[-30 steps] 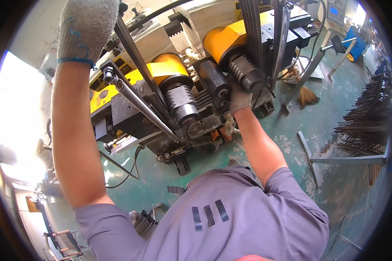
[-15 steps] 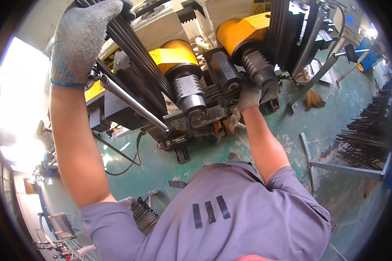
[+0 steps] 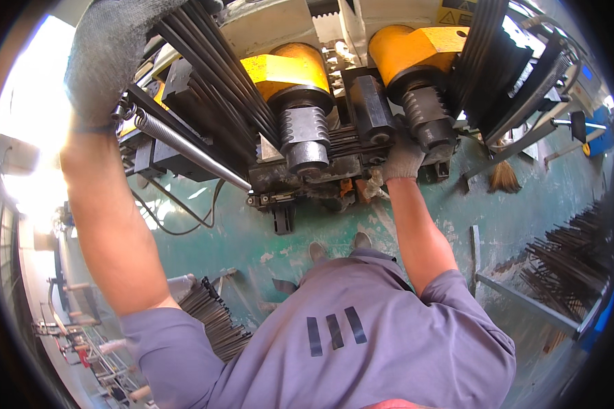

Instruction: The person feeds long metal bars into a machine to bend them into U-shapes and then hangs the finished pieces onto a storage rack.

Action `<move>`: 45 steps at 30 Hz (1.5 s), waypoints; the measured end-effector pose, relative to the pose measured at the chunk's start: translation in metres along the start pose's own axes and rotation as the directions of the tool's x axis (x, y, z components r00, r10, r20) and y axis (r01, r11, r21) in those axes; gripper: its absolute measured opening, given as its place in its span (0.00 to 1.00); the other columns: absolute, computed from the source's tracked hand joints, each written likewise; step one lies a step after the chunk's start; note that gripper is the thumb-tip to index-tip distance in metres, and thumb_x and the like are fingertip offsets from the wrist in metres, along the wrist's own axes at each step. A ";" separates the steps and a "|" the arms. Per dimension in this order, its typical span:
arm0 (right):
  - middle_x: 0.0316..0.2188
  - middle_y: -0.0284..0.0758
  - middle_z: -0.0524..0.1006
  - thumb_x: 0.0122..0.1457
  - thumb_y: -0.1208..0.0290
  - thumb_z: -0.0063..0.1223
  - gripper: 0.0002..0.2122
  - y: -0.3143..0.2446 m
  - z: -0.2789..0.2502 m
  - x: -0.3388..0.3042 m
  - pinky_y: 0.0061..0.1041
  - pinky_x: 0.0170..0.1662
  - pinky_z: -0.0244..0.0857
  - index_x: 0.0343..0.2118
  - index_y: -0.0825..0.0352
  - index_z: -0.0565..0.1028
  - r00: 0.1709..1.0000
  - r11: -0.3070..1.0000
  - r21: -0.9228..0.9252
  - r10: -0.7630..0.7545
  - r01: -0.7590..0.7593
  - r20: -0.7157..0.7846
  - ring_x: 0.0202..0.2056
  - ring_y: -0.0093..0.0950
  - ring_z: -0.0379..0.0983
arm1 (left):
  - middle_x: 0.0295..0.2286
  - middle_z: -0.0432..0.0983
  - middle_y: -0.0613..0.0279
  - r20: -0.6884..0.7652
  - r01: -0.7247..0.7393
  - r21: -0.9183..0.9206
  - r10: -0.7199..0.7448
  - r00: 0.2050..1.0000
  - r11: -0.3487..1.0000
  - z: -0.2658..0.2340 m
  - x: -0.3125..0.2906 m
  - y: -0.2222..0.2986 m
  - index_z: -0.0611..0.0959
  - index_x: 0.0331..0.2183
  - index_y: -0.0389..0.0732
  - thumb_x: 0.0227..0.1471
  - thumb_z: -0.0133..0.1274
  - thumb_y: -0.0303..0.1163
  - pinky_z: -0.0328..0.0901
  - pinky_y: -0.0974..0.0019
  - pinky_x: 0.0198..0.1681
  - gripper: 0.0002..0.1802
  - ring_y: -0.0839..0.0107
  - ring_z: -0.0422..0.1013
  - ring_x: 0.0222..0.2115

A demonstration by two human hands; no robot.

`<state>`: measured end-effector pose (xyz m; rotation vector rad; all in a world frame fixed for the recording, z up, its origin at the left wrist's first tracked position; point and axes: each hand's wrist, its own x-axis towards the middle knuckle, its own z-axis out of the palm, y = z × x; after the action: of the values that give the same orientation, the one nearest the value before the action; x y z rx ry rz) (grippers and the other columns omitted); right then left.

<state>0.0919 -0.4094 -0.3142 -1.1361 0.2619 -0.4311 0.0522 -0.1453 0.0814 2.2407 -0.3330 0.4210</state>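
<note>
My left hand [image 3: 112,65], in a grey knit glove with dark fingers, is at the upper left. It is closed over the upper part of a row of long dark metal bars [image 3: 211,65]; the picture's edge cuts off part of it. A coil spring [image 3: 184,146] slants down from beside that wrist. My right hand [image 3: 404,158], also gloved, reaches in below a black hexagonal block [image 3: 372,109] and beside a ridged steel spindle [image 3: 426,116]. Its fingers are hidden among the machine parts. Two yellow housings [image 3: 290,68] hold the spindles.
A second set of dark bars [image 3: 481,61] stands at the upper right. A broom head [image 3: 505,177] is near a metal arm on the right. Piles of dark rods [image 3: 569,259] lie far right, and more rods [image 3: 215,317] lie lower left. A black cable [image 3: 211,211] loops above the green floor.
The view has shifted, so the machine's right side sits farther right and my shoes now show. My left hand appears farther up and left, still on the bars. My right hand stays below the block.
</note>
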 end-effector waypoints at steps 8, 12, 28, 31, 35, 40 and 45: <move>0.49 0.38 0.80 0.64 0.76 0.57 0.12 -0.004 -0.001 -0.003 0.29 0.51 0.72 0.49 0.73 0.80 1.000 0.999 -0.044 -0.012 0.012 -0.006 0.48 0.28 0.77 | 0.32 0.84 0.52 -0.044 0.061 0.038 -0.060 0.997 0.997 -0.002 -0.001 0.014 0.80 0.47 0.33 0.56 0.60 0.31 0.75 0.60 0.46 0.18 0.65 0.81 0.36; 0.50 0.38 0.79 0.63 0.76 0.59 0.12 -0.003 -0.003 -0.004 0.30 0.51 0.72 0.48 0.75 0.80 0.999 0.993 -0.108 -0.046 0.048 0.022 0.49 0.28 0.77 | 0.32 0.84 0.52 -0.056 0.084 0.045 -0.081 0.995 0.995 0.001 -0.002 0.022 0.80 0.46 0.33 0.56 0.61 0.31 0.75 0.60 0.45 0.18 0.65 0.81 0.35; 0.51 0.39 0.79 0.64 0.75 0.53 0.15 -0.021 -0.018 -0.026 0.29 0.54 0.71 0.53 0.72 0.77 0.947 0.869 -0.385 -0.246 0.311 0.208 0.50 0.30 0.77 | 0.28 0.84 0.60 -0.038 -0.217 0.507 0.273 0.961 0.834 0.001 -0.041 0.044 0.85 0.38 0.36 0.58 0.60 0.28 0.77 0.65 0.38 0.07 0.71 0.81 0.30; 0.56 0.42 0.77 0.63 0.76 0.53 0.18 0.004 -0.053 -0.040 0.29 0.56 0.70 0.55 0.71 0.76 0.976 0.943 -0.293 -0.101 0.157 0.195 0.53 0.34 0.76 | 0.25 0.81 0.62 0.043 -0.323 0.847 0.551 0.834 0.422 -0.015 -0.093 0.036 0.85 0.35 0.39 0.60 0.58 0.28 0.76 0.67 0.37 0.05 0.73 0.80 0.28; 0.54 0.38 0.79 0.61 0.72 0.56 0.20 0.003 -0.129 -0.012 0.29 0.53 0.73 0.57 0.62 0.77 0.928 0.713 -0.596 -0.322 0.369 0.188 0.49 0.33 0.79 | 0.21 0.77 0.62 0.022 -0.197 0.970 0.756 0.654 0.142 -0.007 -0.137 0.018 0.84 0.31 0.41 0.58 0.57 0.29 0.74 0.65 0.36 0.04 0.72 0.78 0.27; 0.51 0.35 0.82 0.62 0.68 0.56 0.20 -0.024 -0.117 -0.039 0.28 0.48 0.76 0.58 0.57 0.77 0.803 0.455 -0.663 -0.374 0.595 0.464 0.43 0.31 0.82 | 0.20 0.76 0.67 -0.630 0.148 0.260 0.051 0.775 0.954 -0.031 -0.321 0.073 0.82 0.27 0.43 0.49 0.63 0.26 0.71 0.62 0.29 0.04 0.69 0.76 0.24; 0.39 0.40 0.84 0.69 0.63 0.54 0.15 -0.085 -0.012 -0.210 0.27 0.40 0.76 0.41 0.74 0.80 0.615 0.589 -0.329 -0.386 0.738 0.688 0.36 0.28 0.81 | 0.25 0.78 0.64 -0.865 -0.061 -0.422 -0.381 0.328 0.905 -0.027 -0.525 0.081 0.80 0.36 0.37 0.53 0.60 0.20 0.73 0.65 0.33 0.07 0.71 0.78 0.28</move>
<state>-0.1162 -0.3530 -0.2446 -1.9379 -0.5925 -0.6098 -0.4603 -0.1238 -0.0590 1.2648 0.4318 1.3354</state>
